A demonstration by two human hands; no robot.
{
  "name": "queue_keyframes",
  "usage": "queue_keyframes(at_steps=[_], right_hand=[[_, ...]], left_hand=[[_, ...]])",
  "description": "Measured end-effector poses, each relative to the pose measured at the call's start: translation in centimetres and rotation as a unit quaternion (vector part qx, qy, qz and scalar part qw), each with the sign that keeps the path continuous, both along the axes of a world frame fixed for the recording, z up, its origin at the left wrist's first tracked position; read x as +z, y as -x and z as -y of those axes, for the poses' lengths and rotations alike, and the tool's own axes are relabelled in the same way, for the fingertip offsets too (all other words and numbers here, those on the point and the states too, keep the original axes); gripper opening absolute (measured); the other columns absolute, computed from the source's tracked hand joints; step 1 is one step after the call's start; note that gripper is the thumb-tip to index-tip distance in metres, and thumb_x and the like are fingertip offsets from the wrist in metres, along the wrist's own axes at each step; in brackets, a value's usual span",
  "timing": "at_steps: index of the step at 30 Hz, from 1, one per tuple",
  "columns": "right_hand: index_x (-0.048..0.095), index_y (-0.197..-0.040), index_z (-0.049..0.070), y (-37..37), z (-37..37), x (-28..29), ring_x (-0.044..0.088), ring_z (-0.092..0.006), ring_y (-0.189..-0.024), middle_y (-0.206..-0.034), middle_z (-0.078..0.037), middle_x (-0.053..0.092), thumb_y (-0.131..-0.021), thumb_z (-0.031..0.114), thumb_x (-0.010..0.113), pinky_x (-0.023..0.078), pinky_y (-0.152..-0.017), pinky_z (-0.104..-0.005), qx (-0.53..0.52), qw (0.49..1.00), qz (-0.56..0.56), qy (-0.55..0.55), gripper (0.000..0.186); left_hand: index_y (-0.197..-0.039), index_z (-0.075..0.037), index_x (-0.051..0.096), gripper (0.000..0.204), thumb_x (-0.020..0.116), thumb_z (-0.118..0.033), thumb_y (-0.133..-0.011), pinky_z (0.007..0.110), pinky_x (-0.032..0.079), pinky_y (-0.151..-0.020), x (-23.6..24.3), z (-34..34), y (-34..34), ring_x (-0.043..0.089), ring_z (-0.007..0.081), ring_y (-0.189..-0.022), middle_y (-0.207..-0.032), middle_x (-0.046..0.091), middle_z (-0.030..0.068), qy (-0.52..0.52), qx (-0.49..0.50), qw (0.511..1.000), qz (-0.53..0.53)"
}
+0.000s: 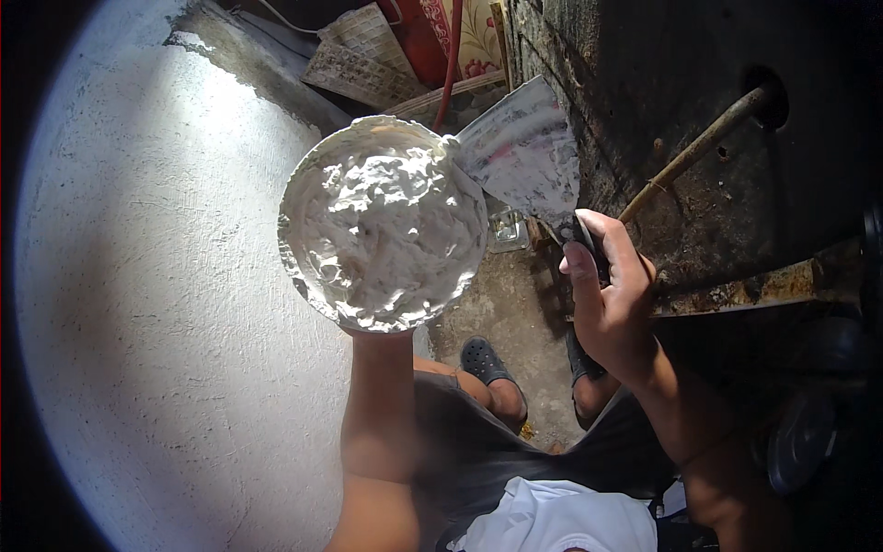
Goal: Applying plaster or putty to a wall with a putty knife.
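Observation:
My left hand (378, 334) is under a round bowl (290, 262) and holds it up. The bowl hides its fingers. Thick whitish putty (382, 230) fills the bowl in rough lumps, and dried smears coat the rim. Closed around the dark handle of a putty knife, my right hand (614, 299) is to the right of the bowl. The wide putty knife (529, 166) is smeared with putty and points up and to the left. One corner of its blade meets the bowl's right rim.
A rough whitish wall (184, 304) runs along the left. On the right is a dark, stained panel (717, 212) with a wooden stick (694, 152) through a hole. Worn boards (363, 60) and a red hose (449, 69) are at the far end. My feet stand on a concrete floor (497, 299).

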State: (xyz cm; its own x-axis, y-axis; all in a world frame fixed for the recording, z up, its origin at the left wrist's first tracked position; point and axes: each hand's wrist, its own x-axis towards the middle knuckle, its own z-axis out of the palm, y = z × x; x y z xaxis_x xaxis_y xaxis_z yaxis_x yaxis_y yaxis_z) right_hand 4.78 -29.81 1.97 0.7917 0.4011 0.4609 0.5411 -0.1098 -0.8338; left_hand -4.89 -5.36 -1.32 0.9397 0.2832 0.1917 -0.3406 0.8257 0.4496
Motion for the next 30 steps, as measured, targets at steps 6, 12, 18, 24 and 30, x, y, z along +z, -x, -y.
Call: queue_keyframes(at_steps=[6, 12, 18, 24, 30], right_hand=[[0.058, -0.125, -0.004, 0.0, -0.4, -0.8, 0.053, -0.0056, -0.062, -0.078, -0.003, 0.062, -0.106, 0.025, 0.057, 0.044, -0.058, -0.0228, 0.033, 0.997, -0.034, -0.056, 0.034], [0.061, -0.121, -0.003, 0.5, -0.1, -0.1, 0.049, -0.0031, -0.06, -0.075, 0.0, 0.061, -0.106, 0.019, 0.057, 0.04, -0.054, -0.02, 0.053, 0.993, -0.099, -0.038, 0.027], [0.067, -0.112, -0.005, 0.3, -0.1, 1.6, 0.05, -0.004, -0.072, -0.077, 0.002, 0.059, -0.102, 0.01, 0.059, 0.042, -0.064, -0.0228, 0.131, 0.946, -0.297, -0.019, 0.019], [0.067, -0.112, -0.006, 0.2, -0.3, 1.2, 0.052, -0.0041, -0.072, -0.076, 0.001, 0.06, -0.102, 0.011, 0.058, 0.043, -0.064, -0.0234, 0.126, 0.953, -0.277, -0.008, 0.021], [0.067, -0.113, -0.006, -0.3, -0.4, 0.6, 0.052, -0.0041, -0.07, -0.073, -0.001, 0.061, -0.102, 0.011, 0.059, 0.044, -0.062, -0.0242, 0.112, 0.956, -0.27, -0.002, 0.022]], left_hand=[[-0.162, -0.019, 0.026, 0.083, 0.039, -0.071, -0.098, 0.066, 0.027, -0.12, 0.0, -0.4, 0.4, 0.029, 0.0411, -0.151, -0.165, 0.026, 0.018, 0.017, -0.009, 0.999, 0.047], [-0.162, -0.018, 0.026, 0.086, 0.038, -0.073, -0.097, 0.065, 0.035, -0.117, 1.2, 0.0, 0.2, 0.035, 0.0424, -0.148, -0.163, 0.03, 0.0194, -0.113, 0.187, 0.974, -0.057], [-0.16, -0.016, 0.031, 0.087, 0.039, -0.074, -0.096, 0.066, 0.034, -0.117, 0.9, -3.2, 1.3, 0.037, 0.0435, -0.147, -0.162, 0.032, 0.019, 0.022, 0.107, 0.989, 0.103], [-0.16, -0.017, 0.03, 0.085, 0.039, -0.073, -0.097, 0.066, 0.034, -0.117, -0.1, -3.2, 1.0, 0.037, 0.043, -0.147, -0.163, 0.032, 0.0183, -0.04, 0.15, 0.986, 0.066], [-0.161, -0.015, 0.028, 0.087, 0.035, -0.074, -0.098, 0.065, 0.037, -0.115, -0.1, -2.0, 0.5, 0.038, 0.0432, -0.146, -0.161, 0.033, 0.0206, -0.032, 0.106, 0.99, 0.087]])
